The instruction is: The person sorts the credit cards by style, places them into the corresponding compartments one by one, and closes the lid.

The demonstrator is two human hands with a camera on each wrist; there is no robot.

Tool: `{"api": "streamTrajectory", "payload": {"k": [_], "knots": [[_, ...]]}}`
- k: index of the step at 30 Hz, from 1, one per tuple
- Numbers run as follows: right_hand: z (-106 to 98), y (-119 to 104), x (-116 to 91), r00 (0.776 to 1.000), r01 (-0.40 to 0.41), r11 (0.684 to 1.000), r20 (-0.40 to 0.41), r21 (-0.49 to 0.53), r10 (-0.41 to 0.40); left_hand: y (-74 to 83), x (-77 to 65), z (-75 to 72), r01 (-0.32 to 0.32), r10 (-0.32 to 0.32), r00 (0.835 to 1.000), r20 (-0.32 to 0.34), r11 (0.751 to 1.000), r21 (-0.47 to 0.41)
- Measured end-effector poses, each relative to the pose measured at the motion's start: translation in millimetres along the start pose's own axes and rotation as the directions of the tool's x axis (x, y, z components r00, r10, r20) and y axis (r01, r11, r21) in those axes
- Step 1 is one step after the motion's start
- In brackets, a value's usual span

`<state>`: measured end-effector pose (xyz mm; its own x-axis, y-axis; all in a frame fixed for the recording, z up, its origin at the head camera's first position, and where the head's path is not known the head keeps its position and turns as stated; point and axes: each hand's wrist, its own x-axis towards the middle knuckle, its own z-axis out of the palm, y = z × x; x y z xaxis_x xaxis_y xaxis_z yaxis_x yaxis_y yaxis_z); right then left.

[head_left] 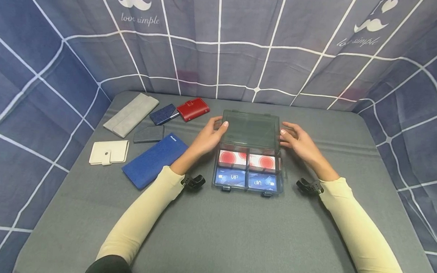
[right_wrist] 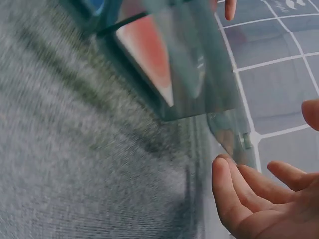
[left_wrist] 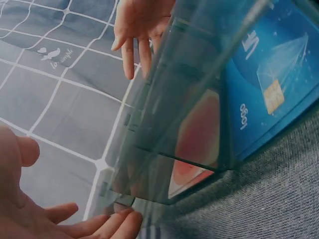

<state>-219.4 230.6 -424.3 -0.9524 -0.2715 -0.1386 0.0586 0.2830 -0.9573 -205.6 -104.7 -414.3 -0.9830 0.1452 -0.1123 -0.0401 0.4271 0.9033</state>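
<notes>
A clear dark-tinted plastic box stands before me in the head view, its lid raised at the back. Inside, blue VIP cards fill the front compartments, and red-and-white cards lie in those behind. My left hand is at the lid's left edge; in the left wrist view its fingertips meet the box's back corner, thumb held apart. On the opposite side, my right hand has its fingertips right at the lid's edge, with the thumb spread away.
To the left lie a blue long wallet, a cream snap wallet, a grey long wallet, a flat dark grey case, a navy card holder and a red card holder. Checked curtains border the table.
</notes>
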Motion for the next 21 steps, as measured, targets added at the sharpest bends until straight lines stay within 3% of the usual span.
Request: {"api": "streamTrajectory", "payload": {"k": [11, 16, 21], "knots": [[-2.4, -15.0, -20.3, 0.988, 0.112, 0.989, -0.118, 0.094, -0.100, 8.0, -10.5, -6.5, -0.074, 0.071, 0.997, -0.031, 0.987, -0.142], [-1.8, -19.6, -29.6, 0.975, 0.183, 0.975, -0.154, 0.128, -0.163, 9.1, -19.9, -11.1, -0.141, 0.135, 0.989, -0.053, 0.978, -0.155], [-3.7, -21.4, -40.3, 0.953, 0.260, 0.962, -0.180, 0.084, -0.242, 7.0, -27.5, -13.9, -0.209, 0.202, 0.978, -0.060, 0.962, -0.173]]}}
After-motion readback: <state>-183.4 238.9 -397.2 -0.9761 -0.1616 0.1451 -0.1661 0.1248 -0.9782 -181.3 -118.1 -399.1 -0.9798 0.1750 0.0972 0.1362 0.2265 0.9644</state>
